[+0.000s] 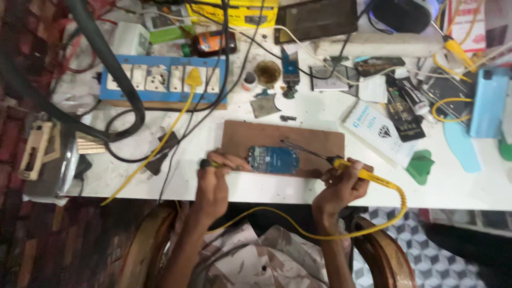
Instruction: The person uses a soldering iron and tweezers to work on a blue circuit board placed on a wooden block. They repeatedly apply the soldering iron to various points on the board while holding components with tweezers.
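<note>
A blue circuit board (273, 159) lies on a brown work mat (282, 141) at the near edge of a white bench (320, 114). My left hand (215, 176) grips a small dark-handled tool (205, 164), and its fingertips rest at the board's left end. My right hand (341, 186) holds a yellow-handled soldering iron (346, 168). The iron's dark tip (298, 149) points left, just above the board's upper right corner. Its yellow cord (341, 226) loops down across my lap.
A blue switch and socket board (162, 80) with a yellow plug (193, 78) sits at the back left. Black cables (114, 85) cross the bench. A white packet (381, 133), a green pick (420, 165), a light blue phone back (488, 101) and small parts lie right.
</note>
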